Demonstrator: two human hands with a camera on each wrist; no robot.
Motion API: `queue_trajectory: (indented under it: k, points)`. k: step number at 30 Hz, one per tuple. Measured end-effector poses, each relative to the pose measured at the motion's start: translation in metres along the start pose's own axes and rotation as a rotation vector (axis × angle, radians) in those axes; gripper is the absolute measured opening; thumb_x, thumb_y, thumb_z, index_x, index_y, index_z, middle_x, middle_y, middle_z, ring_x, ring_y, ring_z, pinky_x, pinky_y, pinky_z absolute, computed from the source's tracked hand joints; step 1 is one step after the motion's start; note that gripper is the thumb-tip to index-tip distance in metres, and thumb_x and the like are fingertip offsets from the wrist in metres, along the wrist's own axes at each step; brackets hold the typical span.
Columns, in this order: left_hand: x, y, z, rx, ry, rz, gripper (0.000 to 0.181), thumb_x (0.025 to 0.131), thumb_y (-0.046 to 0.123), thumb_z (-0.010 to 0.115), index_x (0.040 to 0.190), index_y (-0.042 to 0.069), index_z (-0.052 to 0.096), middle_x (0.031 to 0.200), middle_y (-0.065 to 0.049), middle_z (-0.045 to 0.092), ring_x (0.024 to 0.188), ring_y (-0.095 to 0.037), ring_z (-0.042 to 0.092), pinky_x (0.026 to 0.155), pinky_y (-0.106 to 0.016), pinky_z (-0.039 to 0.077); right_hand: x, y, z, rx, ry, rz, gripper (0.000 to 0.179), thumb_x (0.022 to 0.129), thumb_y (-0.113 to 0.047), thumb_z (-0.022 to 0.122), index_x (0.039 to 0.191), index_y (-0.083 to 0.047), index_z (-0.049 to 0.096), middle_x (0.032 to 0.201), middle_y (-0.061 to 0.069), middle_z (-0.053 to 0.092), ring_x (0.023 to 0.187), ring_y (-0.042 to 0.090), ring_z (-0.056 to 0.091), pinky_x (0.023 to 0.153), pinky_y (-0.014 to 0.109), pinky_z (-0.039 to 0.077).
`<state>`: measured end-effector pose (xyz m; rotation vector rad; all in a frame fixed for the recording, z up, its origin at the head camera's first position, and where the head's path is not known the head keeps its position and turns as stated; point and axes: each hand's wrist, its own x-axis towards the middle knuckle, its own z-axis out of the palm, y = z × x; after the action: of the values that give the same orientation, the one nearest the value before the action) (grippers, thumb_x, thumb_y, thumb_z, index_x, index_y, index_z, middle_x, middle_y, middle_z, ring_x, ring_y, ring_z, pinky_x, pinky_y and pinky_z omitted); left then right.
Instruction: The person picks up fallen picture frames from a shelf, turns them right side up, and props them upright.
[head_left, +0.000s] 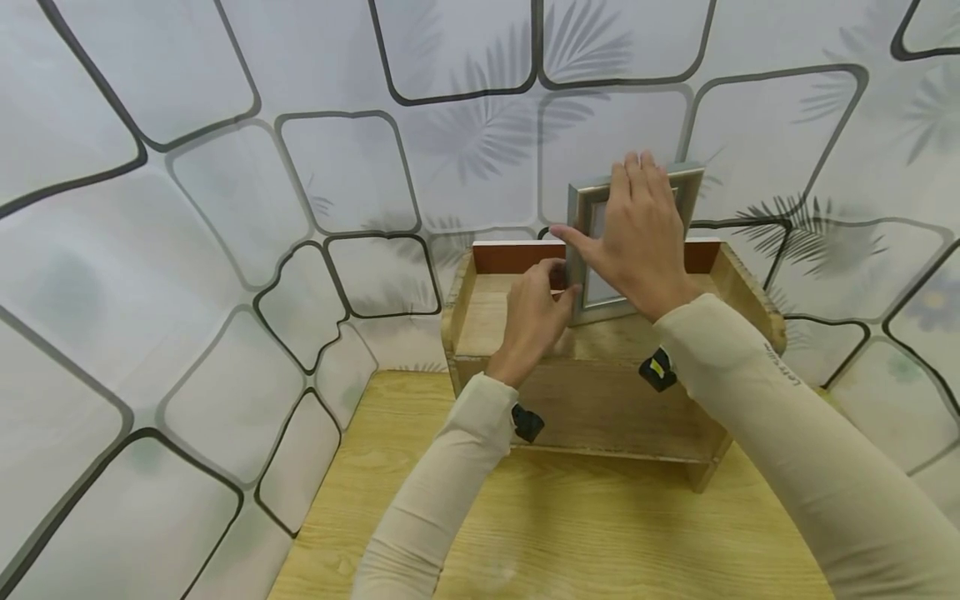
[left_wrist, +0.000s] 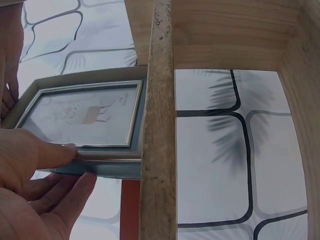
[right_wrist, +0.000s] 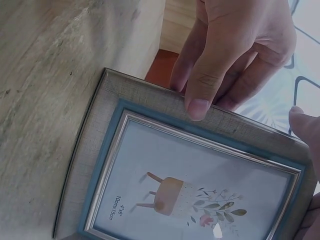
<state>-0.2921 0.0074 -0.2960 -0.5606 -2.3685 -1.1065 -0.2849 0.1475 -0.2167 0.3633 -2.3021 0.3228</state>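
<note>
Where the left hand [head_left: 534, 312] meets the picture, its fingers pinch the near-left side of a rectangular silvery-grey picture frame with a blue-grey inner border [right_wrist: 187, 165], thumb across the front and the other fingers round the back. Up at the frame's top edge rests the right hand [head_left: 641, 237], fingers straight and thumb stretched out toward the left, the back of the hand hiding part of the glass.

Between the hands, the frame stands upright on the top board [head_left: 487, 317] of a small pale-wood shelf unit [head_left: 611, 400], its lower edge down at the wood. Behind the glass is a white print showing a tan, legged planter [right_wrist: 170, 195] with leafy sprigs and a pink flower, beside small lettering giving the size.

Low wooden sides flank the top board, and a reddish-brown strip [head_left: 510, 258] runs along its back. Below it is an open compartment. From the wrists run a cream left sleeve [head_left: 442, 483] and a cream right sleeve with dark lettering [head_left: 787, 417]; a small black device sits under each cuff. The unit stands on a yellow wood-grain surface [head_left: 600, 533], close to white wall covering [head_left: 472, 167] patterned with rounded grey and black outlines and feathery leaves.
</note>
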Motion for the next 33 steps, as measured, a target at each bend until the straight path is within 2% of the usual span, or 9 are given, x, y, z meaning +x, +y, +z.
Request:
queue_trajectory:
  k: [4, 11, 15, 25, 33]
  points:
    - [0.000, 0.001, -0.001, -0.020, 0.002, 0.000, 0.033, 0.094, 0.015, 0.074, 0.122, -0.001, 0.066, 0.106, -0.010, 0.074, 0.098, -0.022, 0.071, 0.089, -0.035, 0.054, 0.000, 0.000, -0.001, 0.015, -0.011, 0.005, 0.099, 0.088, -0.055, 0.074, 0.143, 0.020, 0.039, 0.150, 0.038, 0.037, 0.147, 0.047, 0.027, 0.123, 0.045, 0.013]
    - [-0.001, 0.001, -0.002, -0.073, -0.010, 0.003, 0.029, 0.093, 0.013, 0.076, 0.117, 0.000, 0.067, 0.102, -0.009, 0.074, 0.094, -0.020, 0.072, 0.076, -0.019, 0.055, 0.000, 0.002, -0.006, 0.042, -0.041, 0.008, 0.092, 0.090, -0.046, 0.075, 0.143, 0.020, 0.039, 0.151, 0.038, 0.036, 0.147, 0.048, 0.026, 0.122, 0.048, 0.016]
    - [-0.002, 0.001, -0.002, -0.107, -0.021, 0.004, 0.029, 0.092, 0.012, 0.077, 0.116, 0.000, 0.067, 0.102, -0.010, 0.074, 0.093, -0.019, 0.071, 0.074, -0.014, 0.053, -0.001, 0.004, -0.009, 0.068, -0.057, 0.002, 0.087, 0.091, -0.041, 0.073, 0.143, 0.020, 0.039, 0.151, 0.037, 0.036, 0.147, 0.047, 0.026, 0.122, 0.048, 0.017]
    - [-0.005, 0.008, -0.001, -0.104, -0.010, 0.017, 0.028, 0.091, 0.015, 0.078, 0.112, 0.001, 0.066, 0.099, -0.008, 0.074, 0.089, -0.018, 0.072, 0.071, -0.014, 0.053, -0.002, 0.006, -0.018, 0.068, -0.114, 0.027, 0.098, 0.089, -0.046, 0.075, 0.148, 0.019, 0.030, 0.156, 0.037, 0.026, 0.149, 0.046, 0.022, 0.120, 0.051, 0.020]
    - [-0.008, 0.010, 0.001, -0.115, -0.028, 0.017, 0.033, 0.090, 0.017, 0.080, 0.115, 0.000, 0.066, 0.099, -0.009, 0.075, 0.088, -0.018, 0.073, 0.072, -0.015, 0.053, -0.003, 0.008, -0.023, 0.121, -0.136, 0.022, 0.090, 0.090, -0.039, 0.075, 0.147, 0.018, 0.035, 0.153, 0.034, 0.036, 0.148, 0.048, 0.024, 0.114, 0.059, 0.029]
